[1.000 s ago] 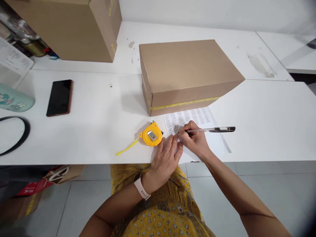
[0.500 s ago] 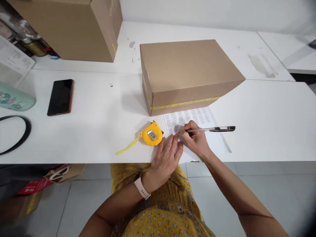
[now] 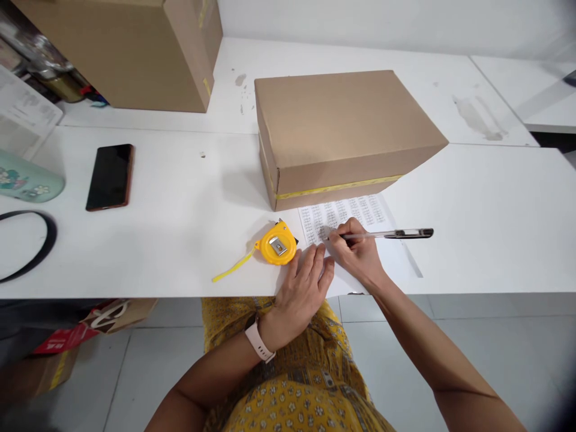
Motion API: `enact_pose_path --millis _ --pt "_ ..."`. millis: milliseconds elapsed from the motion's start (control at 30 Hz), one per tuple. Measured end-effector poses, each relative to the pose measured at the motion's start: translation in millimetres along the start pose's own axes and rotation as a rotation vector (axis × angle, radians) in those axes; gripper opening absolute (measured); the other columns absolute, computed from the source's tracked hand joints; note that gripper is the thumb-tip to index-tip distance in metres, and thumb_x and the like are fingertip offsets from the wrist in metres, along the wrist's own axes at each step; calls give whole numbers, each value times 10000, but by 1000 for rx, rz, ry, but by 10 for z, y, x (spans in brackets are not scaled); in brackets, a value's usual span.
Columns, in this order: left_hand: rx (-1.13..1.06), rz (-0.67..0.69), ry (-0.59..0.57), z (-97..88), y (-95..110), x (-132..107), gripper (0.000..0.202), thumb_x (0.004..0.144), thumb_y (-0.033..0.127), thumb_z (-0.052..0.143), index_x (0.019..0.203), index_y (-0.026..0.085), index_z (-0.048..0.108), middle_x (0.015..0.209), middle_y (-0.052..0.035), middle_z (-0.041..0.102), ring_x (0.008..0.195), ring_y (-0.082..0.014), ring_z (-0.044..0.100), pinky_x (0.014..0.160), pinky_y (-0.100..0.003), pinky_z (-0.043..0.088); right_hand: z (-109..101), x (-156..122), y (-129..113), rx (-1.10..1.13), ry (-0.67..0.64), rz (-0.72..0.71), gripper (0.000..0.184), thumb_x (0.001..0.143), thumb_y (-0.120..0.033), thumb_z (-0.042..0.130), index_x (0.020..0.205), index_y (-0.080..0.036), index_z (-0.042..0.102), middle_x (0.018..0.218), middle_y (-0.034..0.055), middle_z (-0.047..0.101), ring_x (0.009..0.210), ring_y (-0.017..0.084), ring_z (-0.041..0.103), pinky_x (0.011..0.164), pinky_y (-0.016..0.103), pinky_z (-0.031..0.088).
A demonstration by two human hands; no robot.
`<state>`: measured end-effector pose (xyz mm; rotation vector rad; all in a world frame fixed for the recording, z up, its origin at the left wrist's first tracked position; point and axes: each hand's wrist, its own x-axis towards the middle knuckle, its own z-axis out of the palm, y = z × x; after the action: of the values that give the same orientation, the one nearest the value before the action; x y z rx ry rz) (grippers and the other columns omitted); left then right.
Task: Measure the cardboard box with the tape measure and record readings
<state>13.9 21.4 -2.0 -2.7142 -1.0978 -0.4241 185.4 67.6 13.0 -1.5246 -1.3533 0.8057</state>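
Note:
My right hand (image 3: 357,252) grips a clear pen with a black cap (image 3: 387,234), its tip resting on a printed sheet of paper (image 3: 355,213) near the table's front edge. My left hand (image 3: 303,288) lies flat with fingers stretched out on the sheet's lower left corner, just right of a yellow tape measure (image 3: 276,244) with a short length of tape pulled out. A closed cardboard box (image 3: 342,129) with yellow tape along its lower edge stands right behind the sheet and covers its far part.
A black phone (image 3: 110,176) lies at the left. A teal bottle (image 3: 27,180) and a black ring (image 3: 31,246) sit at the far left edge. A large cardboard box (image 3: 135,51) stands at the back left. The white table (image 3: 486,228) ends just below my hands.
The pen has shifted slightly to the right and tilted a little as my right hand writes. My left hand and the tape measure have stayed put.

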Motion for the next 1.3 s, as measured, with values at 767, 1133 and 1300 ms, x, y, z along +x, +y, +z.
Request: enact_pose_path --millis 767,1133,1300 --pt "-10 1 -26 -19 -1 1 426 1015 201 558 1430 111 590 1543 -183 549 1435 -309 500 1185 -497 417 -31 13 -33 3 -12 16 239 856 -260 664 722 -244 467 583 -66 431 530 105 379 501 264 313" --pt "-32 -15 -25 12 11 -4 428 1012 183 564 1434 123 593 1550 -186 540 1438 -302 491 1178 -501 417 -67 18 -38 -18 -40 0 258 871 -317 684 727 -245 482 594 -65 425 535 108 386 513 274 316" --pt "-37 -18 9 23 16 5 390 1013 162 553 1394 111 613 1520 -182 571 1406 -305 523 1156 -499 441 -58 18 -29 -39 -47 -25 263 875 -316 672 722 -247 470 586 -70 411 523 104 376 506 276 313"
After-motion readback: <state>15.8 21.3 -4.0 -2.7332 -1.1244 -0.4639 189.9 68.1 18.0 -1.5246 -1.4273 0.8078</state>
